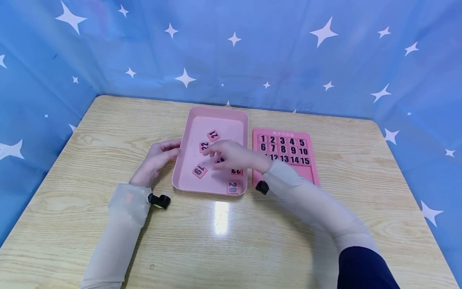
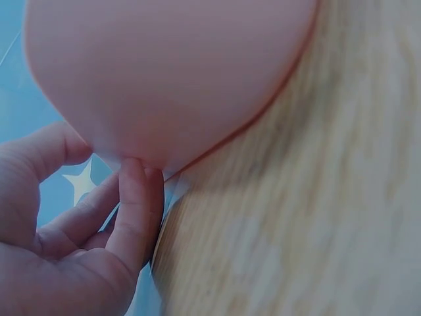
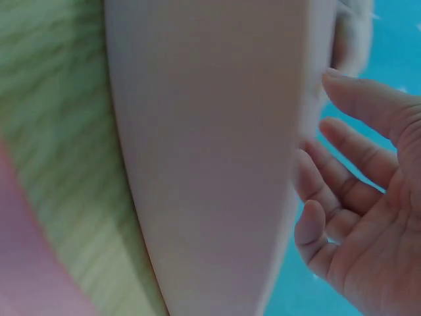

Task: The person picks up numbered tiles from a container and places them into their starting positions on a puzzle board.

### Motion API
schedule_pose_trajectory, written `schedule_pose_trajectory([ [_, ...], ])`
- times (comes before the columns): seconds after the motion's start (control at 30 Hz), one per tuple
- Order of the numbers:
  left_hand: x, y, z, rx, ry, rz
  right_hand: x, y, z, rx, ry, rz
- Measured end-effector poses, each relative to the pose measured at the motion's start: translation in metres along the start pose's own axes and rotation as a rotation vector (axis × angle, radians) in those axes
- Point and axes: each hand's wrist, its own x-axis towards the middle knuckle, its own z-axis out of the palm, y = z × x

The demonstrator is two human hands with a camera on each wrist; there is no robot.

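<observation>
A pink tray (image 1: 216,116) sits mid-table with loose number tiles in it: 21 (image 1: 213,135), 22 (image 1: 204,147), 19 (image 1: 199,170), 23 (image 1: 236,172) and 20 (image 1: 232,187). My right hand (image 1: 218,155) hovers low over the tray's middle, fingers loosely spread above a partly hidden tile (image 1: 219,161). The right wrist view shows that hand (image 3: 368,197) holding nothing beside the tray's wall (image 3: 210,158). My left hand (image 1: 169,151) touches the tray's left wall. In the left wrist view its fingertips (image 2: 135,171) rest against the tray's outer side (image 2: 171,72).
A pink number board (image 1: 310,170) lies right of the tray, with tiles 1 to 15 filling its upper rows and its lower rows bare. The wooden table (image 1: 108,132) is walled by a blue starred cloth (image 1: 325,60) at the back and both sides.
</observation>
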Motion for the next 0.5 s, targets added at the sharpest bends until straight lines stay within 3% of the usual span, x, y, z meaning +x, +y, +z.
schedule_pose_trajectory([
  [0.17,0.000,0.000,0.000,0.000,-0.002,0.014,0.013,-0.001,0.013,-0.063,-0.073,-0.025],
  [0.33,0.000,0.000,0.000,0.000,-0.002,0.013,0.020,-0.004,0.021,-0.089,-0.126,0.017],
  [0.5,0.000,0.000,0.000,0.000,0.000,0.006,0.025,-0.005,0.026,-0.122,-0.128,0.028],
])
